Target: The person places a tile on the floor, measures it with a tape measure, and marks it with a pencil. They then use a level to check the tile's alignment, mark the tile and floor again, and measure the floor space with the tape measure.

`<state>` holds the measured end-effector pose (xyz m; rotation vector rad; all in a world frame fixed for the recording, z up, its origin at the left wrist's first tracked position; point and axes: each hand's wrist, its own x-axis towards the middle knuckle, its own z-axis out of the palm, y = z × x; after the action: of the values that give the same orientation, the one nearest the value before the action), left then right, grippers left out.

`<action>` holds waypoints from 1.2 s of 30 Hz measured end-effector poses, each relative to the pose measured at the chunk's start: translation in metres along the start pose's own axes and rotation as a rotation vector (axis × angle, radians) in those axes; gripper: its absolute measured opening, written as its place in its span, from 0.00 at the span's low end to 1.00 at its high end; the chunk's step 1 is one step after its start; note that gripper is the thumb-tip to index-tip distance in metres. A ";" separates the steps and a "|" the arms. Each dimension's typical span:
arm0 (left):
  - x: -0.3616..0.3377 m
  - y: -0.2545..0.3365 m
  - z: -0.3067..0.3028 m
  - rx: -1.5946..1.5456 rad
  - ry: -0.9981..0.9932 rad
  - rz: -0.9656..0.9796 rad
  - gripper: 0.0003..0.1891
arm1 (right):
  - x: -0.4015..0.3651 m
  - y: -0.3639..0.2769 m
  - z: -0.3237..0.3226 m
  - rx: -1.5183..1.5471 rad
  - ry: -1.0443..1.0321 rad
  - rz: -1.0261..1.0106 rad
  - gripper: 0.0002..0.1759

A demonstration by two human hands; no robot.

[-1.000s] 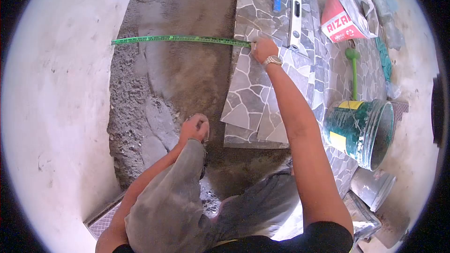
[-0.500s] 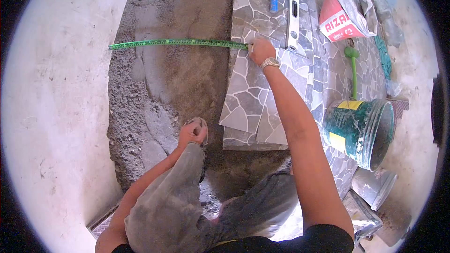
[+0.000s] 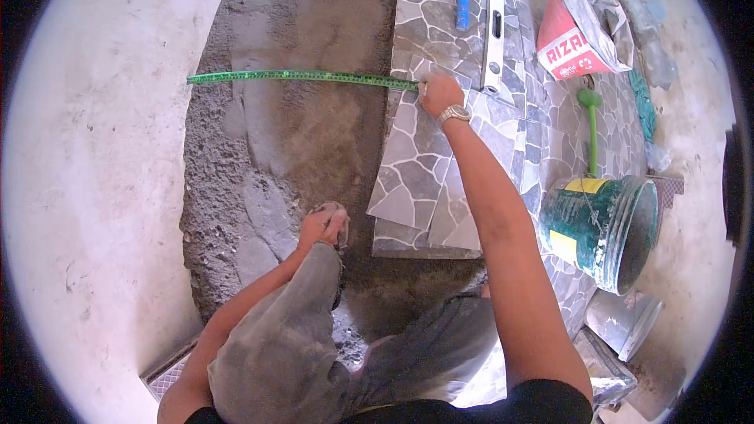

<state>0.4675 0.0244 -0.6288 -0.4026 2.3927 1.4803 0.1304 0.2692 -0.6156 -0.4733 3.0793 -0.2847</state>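
Observation:
A green measuring tape (image 3: 302,75) stretches across the bare mortar bed, its far end at the left wall. Its near end is pinched in my right hand (image 3: 441,96), over the edge of the stone-patterned tiles (image 3: 404,161). A watch (image 3: 454,114) circles that wrist. My left hand (image 3: 320,228) rests by my bent knee, fingers curled against a greyish, rounded thing; I cannot tell what it is. Grey trousers (image 3: 275,330) cover my legs below that hand.
A spirit level (image 3: 493,27) and a blue-handled tool (image 3: 463,6) lie on the tiles ahead. Along the right stand a red and white sack (image 3: 567,35), a green mallet (image 3: 591,122), a green bucket (image 3: 585,224) and a grey pail (image 3: 624,316). A white wall (image 3: 94,149) bounds the left.
The view has shifted slightly, so most things sit a little lower. The tape still spans the bed from my right hand. My left fingers have turned slightly against the greyish thing.

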 end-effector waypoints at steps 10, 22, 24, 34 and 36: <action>0.003 -0.010 0.009 -0.126 0.058 0.201 0.08 | 0.003 0.005 0.009 -0.011 -0.005 0.005 0.10; -0.003 0.007 0.002 0.033 0.089 0.146 0.11 | 0.001 0.004 0.007 -0.009 0.008 -0.009 0.10; -0.002 0.005 0.003 0.083 0.126 0.169 0.13 | 0.000 0.003 0.005 0.024 0.028 -0.019 0.10; 0.002 -0.006 0.012 -0.035 0.196 0.247 0.08 | 0.000 0.002 0.003 0.014 0.024 -0.003 0.13; 0.004 -0.013 0.013 -0.011 0.152 0.246 0.07 | 0.000 0.002 0.004 0.021 0.038 -0.008 0.13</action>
<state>0.4705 0.0298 -0.6465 -0.2373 2.6336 1.6181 0.1300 0.2707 -0.6203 -0.4857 3.1080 -0.3302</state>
